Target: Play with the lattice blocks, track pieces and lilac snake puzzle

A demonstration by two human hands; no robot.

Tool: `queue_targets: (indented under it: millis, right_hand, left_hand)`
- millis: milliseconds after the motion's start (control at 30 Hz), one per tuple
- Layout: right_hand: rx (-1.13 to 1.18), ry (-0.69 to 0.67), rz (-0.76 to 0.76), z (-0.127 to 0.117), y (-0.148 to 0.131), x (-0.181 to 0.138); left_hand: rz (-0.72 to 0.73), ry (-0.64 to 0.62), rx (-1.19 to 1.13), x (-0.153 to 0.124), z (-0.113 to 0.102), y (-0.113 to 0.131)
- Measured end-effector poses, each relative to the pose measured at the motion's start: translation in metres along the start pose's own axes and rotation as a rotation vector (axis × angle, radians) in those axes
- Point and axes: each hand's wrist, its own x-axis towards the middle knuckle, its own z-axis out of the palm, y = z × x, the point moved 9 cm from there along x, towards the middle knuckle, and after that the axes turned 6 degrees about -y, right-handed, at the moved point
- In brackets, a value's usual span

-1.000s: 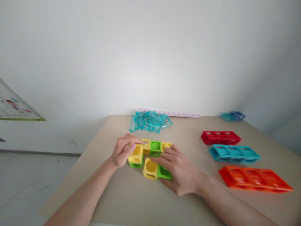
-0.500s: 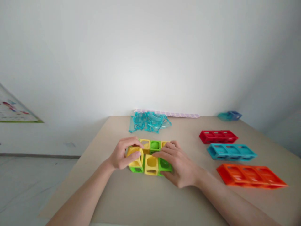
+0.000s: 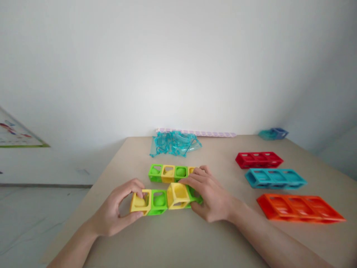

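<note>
My left hand (image 3: 114, 212) is closed around an open-sided yellow cube block (image 3: 141, 204), with the thumb in front and fingertips at its top. That cube lies at the left end of a front row, beside a green cube block (image 3: 159, 200). A second yellow cube block (image 3: 178, 192) follows, slightly tilted. My right hand (image 3: 209, 197) grips the green cube block (image 3: 192, 204) at the right end, partly covering it. Just behind lies another row of alternating green and yellow cube blocks (image 3: 168, 170), its right end hidden by my right hand.
Red (image 3: 259, 160), light blue (image 3: 275, 179) and orange (image 3: 299, 208) three-cell blocks lie at the right. Clear teal pieces (image 3: 175, 144) are heaped at the back before a lilac patterned strip (image 3: 206, 133). A dark blue block (image 3: 279, 133) sits in the far right corner.
My left hand has moved left and towards me with the yellow cube, which was stacked over a green one. The front row now stretches further left, uncovering the back row's left end.
</note>
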Motion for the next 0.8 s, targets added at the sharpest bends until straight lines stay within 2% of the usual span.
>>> queue_targets:
  millis: [167,300,433,567,667,733,800]
  right_hand:
    - [-0.009,0.028,0.008,-0.001,-0.001,0.002]
    - [-0.03,0.033,0.021,-0.001,-0.001,0.002]
    - [-0.052,0.033,0.023,0.001,-0.002,0.002]
    - [-0.1,0.044,0.047,0.002,-0.001,0.003]
    - [-0.127,0.033,0.059,-0.001,0.0,0.001]
    - [-0.138,0.018,0.057,-0.002,0.001,-0.002]
    - [-0.138,0.005,0.042,-0.001,0.0,-0.004]
  left_hand:
    - [-0.159,0.021,0.097,-0.022,0.008,-0.022]
    - [-0.139,0.059,0.222,-0.021,0.001,-0.017]
    - [-0.019,0.047,0.316,0.009,-0.005,0.017]
    - [0.077,-0.06,0.356,0.064,0.018,0.047]
    - [0.082,-0.169,0.435,0.095,0.043,0.043]
    - [0.075,-0.231,0.433,0.102,0.052,0.033]
    - [0.075,-0.252,0.407,0.102,0.052,0.026]
